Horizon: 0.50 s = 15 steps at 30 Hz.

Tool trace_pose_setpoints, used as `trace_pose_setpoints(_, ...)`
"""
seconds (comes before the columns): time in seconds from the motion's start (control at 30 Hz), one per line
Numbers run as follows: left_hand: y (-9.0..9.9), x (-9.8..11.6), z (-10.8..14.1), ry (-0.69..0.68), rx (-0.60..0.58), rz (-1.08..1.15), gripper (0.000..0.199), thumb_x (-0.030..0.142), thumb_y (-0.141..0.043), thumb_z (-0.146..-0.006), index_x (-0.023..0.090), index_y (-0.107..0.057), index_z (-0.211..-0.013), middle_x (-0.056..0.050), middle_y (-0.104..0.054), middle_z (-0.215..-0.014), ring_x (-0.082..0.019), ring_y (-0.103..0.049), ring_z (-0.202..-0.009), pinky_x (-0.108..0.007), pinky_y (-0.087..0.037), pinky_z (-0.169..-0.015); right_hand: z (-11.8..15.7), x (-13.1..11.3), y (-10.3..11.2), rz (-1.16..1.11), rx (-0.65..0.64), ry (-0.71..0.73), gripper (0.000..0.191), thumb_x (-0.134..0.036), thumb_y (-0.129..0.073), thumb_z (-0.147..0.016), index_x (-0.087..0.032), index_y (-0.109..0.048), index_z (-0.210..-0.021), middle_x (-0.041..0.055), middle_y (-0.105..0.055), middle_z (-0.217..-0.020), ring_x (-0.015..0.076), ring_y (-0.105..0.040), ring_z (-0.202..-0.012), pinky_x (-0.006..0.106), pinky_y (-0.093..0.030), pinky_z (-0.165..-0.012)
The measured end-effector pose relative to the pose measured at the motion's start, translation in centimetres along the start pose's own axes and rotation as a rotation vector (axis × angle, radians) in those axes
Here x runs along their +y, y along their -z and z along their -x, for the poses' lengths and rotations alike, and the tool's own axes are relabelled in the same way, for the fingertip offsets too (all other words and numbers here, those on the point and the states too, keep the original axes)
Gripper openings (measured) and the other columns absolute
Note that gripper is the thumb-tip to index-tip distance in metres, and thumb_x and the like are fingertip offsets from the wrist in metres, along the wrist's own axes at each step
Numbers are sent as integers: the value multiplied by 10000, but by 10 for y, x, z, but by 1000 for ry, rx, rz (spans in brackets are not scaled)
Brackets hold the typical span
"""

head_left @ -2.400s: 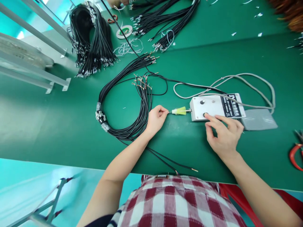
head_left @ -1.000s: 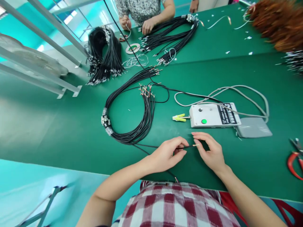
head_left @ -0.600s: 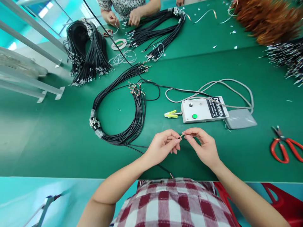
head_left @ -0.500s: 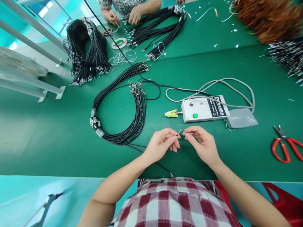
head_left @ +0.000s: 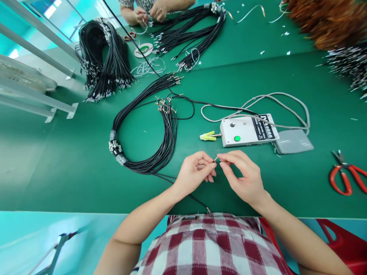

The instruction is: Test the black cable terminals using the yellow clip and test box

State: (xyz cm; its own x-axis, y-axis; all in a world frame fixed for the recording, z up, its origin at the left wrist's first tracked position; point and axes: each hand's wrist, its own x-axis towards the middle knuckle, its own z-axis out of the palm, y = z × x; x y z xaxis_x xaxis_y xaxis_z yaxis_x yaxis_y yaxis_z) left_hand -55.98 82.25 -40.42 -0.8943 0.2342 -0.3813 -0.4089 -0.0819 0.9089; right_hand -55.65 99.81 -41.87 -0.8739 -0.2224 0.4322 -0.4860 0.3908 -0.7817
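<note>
At the left, a bunch of black cables (head_left: 114, 53) stands on the green table (head_left: 71, 172), well apart from the hands. Nearer the middle lies the coil (head_left: 171, 141), its frayed wire ends (head_left: 166, 105) splayed upward; a careless sleeve or elbow could catch and bend them. The left hand (head_left: 197, 166), just right of the coil, has thumb and fingers pinched on a cable end (head_left: 215, 159), whose bare tip points up and to the right. Should that pinch slacken, the end could roll or slip back, since so little of it shows beyond the fingers. Above it, a yellow clip (head_left: 208, 136) sits apart from the wire, gripping nothing that I can see. The right hand (head_left: 243, 172) has thumb and forefinger slightly parted, beside the bare tip; whether they touch it I cannot tell. Too hard a push there could spread or snap fine strands. Behind it lies the white box (head_left: 243, 131), its green button (head_left: 237, 138) close enough for a stray knuckle to press by mistake. Farther right, red-handled pliers (head_left: 346, 172) lie near the forearm, which could knock them.
</note>
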Motion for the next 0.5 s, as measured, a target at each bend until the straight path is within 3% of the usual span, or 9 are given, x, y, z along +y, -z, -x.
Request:
trace_pose_setpoints(0.17,2,0,-2,-28,32,18,342,431,-762,-780,152,-568,-811,-13,-678,-608,-112,-626,-461,-199,-486,-447,14,5,-6,93,26,78,267,-92,-595,-898,-274,-683,-1073,42,-741,-958,196,-700,-869,361,-554,-743)
trace_pose_setpoints(0.3,1,2,-2,-21,29,4,335,415,-769,-776,151,-565,-812,-13,-681,-611,-109,-628,-463,-198,-495,-455,9,6,-2,51,120,-11,293,-113,-602,-905,-282,-678,-1132,50,-721,-985,195,-687,-852,372,-567,-773)
trace_pose_setpoints(0.5,0,0,-2,-34,34,3,354,438,-769,-775,153,-563,-807,-6,-673,-603,-109,-623,-460,-204,-501,-458,2,6,-7,57,47,1,326,-149,-583,-924,-284,-650,-1213,63,-709,-1063,185,-689,-839,362,-577,-777)
